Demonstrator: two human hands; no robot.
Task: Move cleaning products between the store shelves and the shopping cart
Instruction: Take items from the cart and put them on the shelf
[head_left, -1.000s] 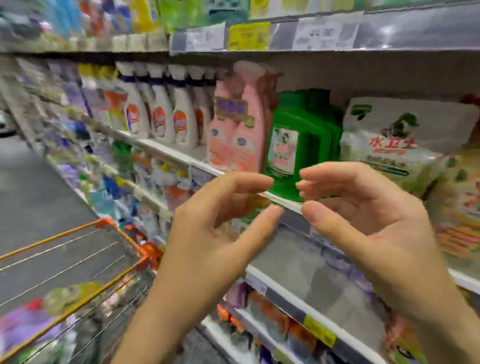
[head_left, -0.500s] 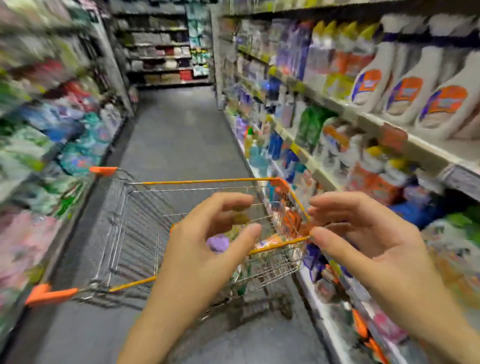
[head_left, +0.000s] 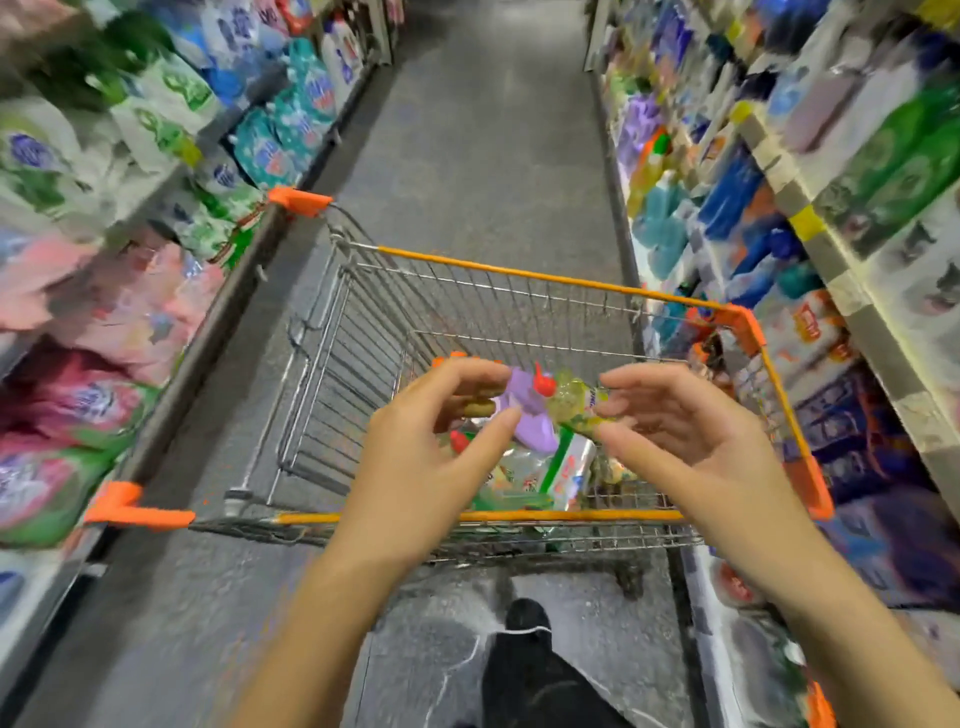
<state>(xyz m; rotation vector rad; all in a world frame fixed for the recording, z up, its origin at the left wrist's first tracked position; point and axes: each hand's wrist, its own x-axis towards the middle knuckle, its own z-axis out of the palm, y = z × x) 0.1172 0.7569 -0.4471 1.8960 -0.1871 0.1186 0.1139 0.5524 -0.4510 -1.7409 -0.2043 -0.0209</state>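
Closest to me is my own leg (head_left: 530, 680) in dark trousers, one shoe (head_left: 527, 616) set just behind the shopping cart (head_left: 571, 516). Above its near orange rail I hold both hands up, palms turned towards each other. My left hand (head_left: 415, 467) is empty, thumb and fingers loosely bent with a gap between them. My right hand (head_left: 691, 447) mirrors it, relaxed and grasping nothing. Neither touches the cart.

Past my fingertips, the cleaning products lie heaped in the near right part of the basket: a purple bottle (head_left: 530, 421) with a red cap, a yellowish bottle (head_left: 571, 405) leaning against it, and some flat packets (head_left: 569, 467) underneath. The rest of the basket shows bare wire. Further out, the left shelves (head_left: 104, 260) hold soft bags and the right shelves (head_left: 831, 218) hold bottles. They are too blurred to read. The grey aisle (head_left: 483, 130) runs on beyond.

I judge I am about to reach down for one of the products. The heap is loose, so lifting the purple bottle could tip the yellowish one off it, and the slick packets below might slide. Nothing steadies the cart, so a push as I lean in could roll it away, or nudge its right corner into the shelving just beside it.
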